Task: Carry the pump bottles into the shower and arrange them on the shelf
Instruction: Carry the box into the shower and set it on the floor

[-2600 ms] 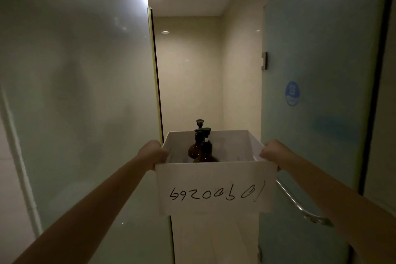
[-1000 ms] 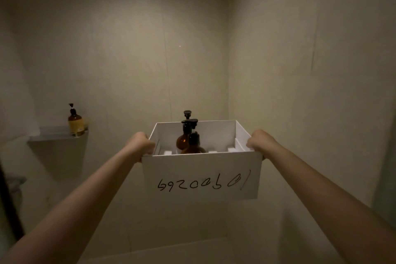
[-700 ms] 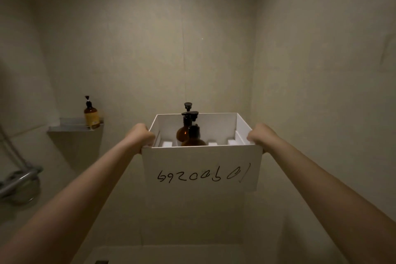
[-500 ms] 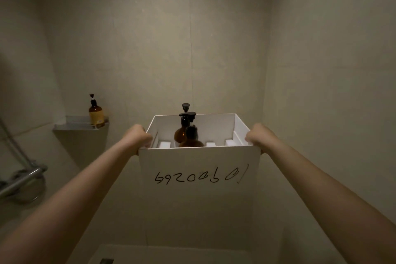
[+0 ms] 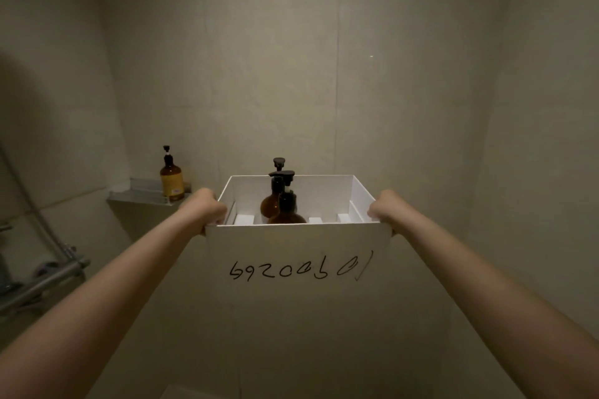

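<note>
Left hand (image 5: 207, 210) and right hand (image 5: 384, 209) fingers clamped on white box (image 5: 298, 256) sides, two brown pump bottles (image 5: 285, 212) upright inside, third bottle (image 5: 171, 178) on corner shelf (image 5: 142, 194)

We hold a white box (image 5: 298, 269) out in front, left hand (image 5: 207, 209) and right hand (image 5: 384, 207) gripping its sides. 2 amber bottles (image 5: 282, 207) stand inside. A third bottle (image 5: 171, 180) stands on the corner shelf (image 5: 136, 196).

We see 2 bare forearms, no sleeves reaching the wrists, and our left hand (image 5: 207, 209) and right hand (image 5: 384, 208) wear nothing.
</note>
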`<action>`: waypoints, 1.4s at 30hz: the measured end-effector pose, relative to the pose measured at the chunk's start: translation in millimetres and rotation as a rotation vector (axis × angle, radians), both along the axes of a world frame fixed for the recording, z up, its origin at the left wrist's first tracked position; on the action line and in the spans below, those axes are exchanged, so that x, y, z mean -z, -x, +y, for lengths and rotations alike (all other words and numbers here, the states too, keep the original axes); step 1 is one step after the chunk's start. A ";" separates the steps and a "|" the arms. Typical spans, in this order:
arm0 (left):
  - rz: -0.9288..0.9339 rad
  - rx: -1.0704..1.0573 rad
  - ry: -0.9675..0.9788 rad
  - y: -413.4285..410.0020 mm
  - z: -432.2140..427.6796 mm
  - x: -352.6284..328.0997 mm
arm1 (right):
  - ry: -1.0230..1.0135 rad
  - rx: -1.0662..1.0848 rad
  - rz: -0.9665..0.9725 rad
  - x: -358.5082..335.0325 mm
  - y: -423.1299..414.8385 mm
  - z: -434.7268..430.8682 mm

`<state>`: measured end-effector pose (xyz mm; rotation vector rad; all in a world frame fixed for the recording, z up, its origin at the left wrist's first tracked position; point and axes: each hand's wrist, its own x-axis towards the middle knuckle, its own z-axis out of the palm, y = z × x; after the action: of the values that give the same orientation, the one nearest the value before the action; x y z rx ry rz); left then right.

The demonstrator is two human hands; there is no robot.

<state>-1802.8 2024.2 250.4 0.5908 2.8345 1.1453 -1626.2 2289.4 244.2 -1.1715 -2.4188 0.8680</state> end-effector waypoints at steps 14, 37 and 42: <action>0.041 -0.321 -0.057 121.0 -30.2 -16.7 | 0.002 -0.334 0.060 -21.0 225.5 22.0; -0.005 -1.215 -0.093 125.6 -120.8 24.1 | -0.055 -1.187 0.004 12.0 479.8 -117.9; -0.026 -1.329 -0.046 105.9 -133.0 31.7 | -0.102 -1.306 -0.031 23.5 489.0 -152.7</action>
<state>-1908.7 1891.2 218.7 -1.5162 3.0063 1.1652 -2115.2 2136.7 220.7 0.6235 -3.0417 0.9448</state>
